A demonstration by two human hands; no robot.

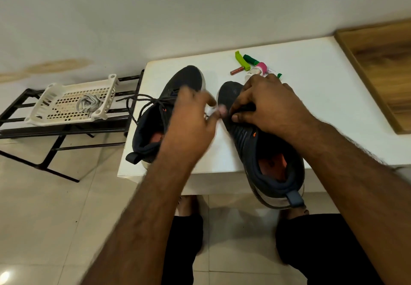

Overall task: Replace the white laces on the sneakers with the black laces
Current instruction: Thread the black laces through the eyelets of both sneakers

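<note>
Forearms: two bare forearms reach in from the near edge of the view, over black-clad legs and a pale tiled floor.
Rack: one black metal frame point(55, 129) stands left of the table, against the wall.
Basket: one white perforated plastic tray point(55, 116) sits on the rack.
White laces: one loose pale bundle point(89, 104) lies in the basket, well apart from the shoes.
Table: one glossy white top point(322, 107) with rounded corners carries both sneakers.
Left sneaker: one dark knit shoe point(153, 127) with a pale sole rim near the table's left edge, heel toward the near edge, reddish insole showing.
Black lace: thin dark cord point(135, 102) is threaded in the left sneaker, its loops hanging past the table's left edge.
Left hand: blurred hand point(189, 120) between the two shoes, fingertips pinched together; whether they hold a lace end I cannot tell.
Right sneaker: one matching dark shoe point(266, 151), its heel tab overhanging the near edge.
Right hand: curled hand point(264, 100) gripping the right sneaker over its tongue and eyelets.
Small items: a lime clip point(241, 61), green and pink cylinders and a brown tube cluster at the far edge.
Wood panel: one framed board point(382, 67) lies right of the table.
</note>
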